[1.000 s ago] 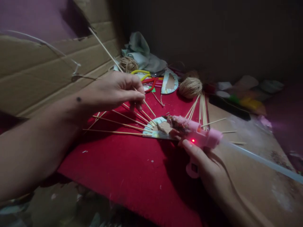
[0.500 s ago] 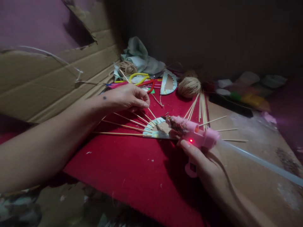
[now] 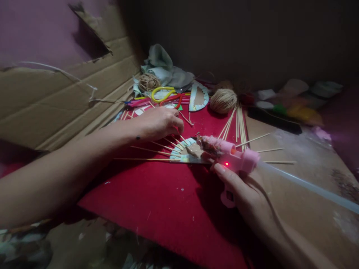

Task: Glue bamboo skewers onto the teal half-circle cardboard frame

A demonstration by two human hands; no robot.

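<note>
My right hand (image 3: 246, 190) is wrapped round a pink glue gun (image 3: 241, 158) with a lit red light. Its dirty, glue-crusted nozzle points left, over a half-round cardboard piece (image 3: 190, 150) with a pale blue patterned rim. Several thin wooden sticks (image 3: 162, 152) fan out leftward from that rim. My left hand (image 3: 164, 121) is closed over the fan, fingers pinched on one wooden stick (image 3: 183, 139) whose lower end rests at the rim. The hand and forearm hide parts of the sticks behind them. The nozzle covers the right part of the cardboard piece.
A second half-round piece (image 3: 199, 97), scissors with yellow (image 3: 161, 95) and red handles, and twine balls (image 3: 223, 101) lie at the back. Loose sticks (image 3: 238, 123) lie beyond the glue gun. A cardboard wall (image 3: 70, 93) stands left; the red surface (image 3: 146, 194) ends at the front.
My left hand has shifted right and slightly down, closer to the rim, its fingers now lower along the stick. My right hand and the glue gun have hardly moved.
</note>
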